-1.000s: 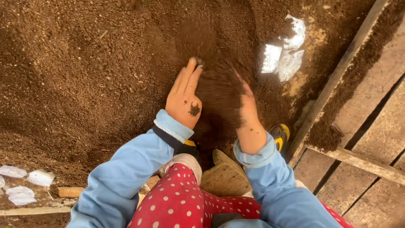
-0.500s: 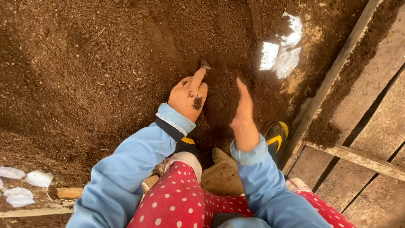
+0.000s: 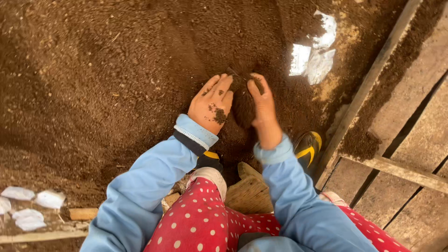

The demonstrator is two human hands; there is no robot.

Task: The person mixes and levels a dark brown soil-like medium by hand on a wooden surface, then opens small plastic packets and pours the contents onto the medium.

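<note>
A wide bed of dark brown loose soil (image 3: pixel 102 79) fills the view. My left hand (image 3: pixel 211 103) and my right hand (image 3: pixel 262 105) are pressed together around a clump of that soil (image 3: pixel 242 100), palms facing each other, fingers curled over its top. Crumbs of soil stick to the back of my left hand. Light blue sleeves cover both arms. My knees in red trousers with white dots (image 3: pixel 200 219) are below the hands.
A black and yellow shoe (image 3: pixel 307 148) stands by a slanted wooden beam (image 3: pixel 368 84). Wooden planks (image 3: pixel 410 154) lie to the right. White plastic scraps (image 3: pixel 313 56) sit on the soil at top right, and more white scraps (image 3: pixel 28 205) at bottom left. A wooden block (image 3: pixel 249 191) is between my legs.
My hands were apart, the left flat on the soil; they have drawn together and now cup a clump of soil between them.
</note>
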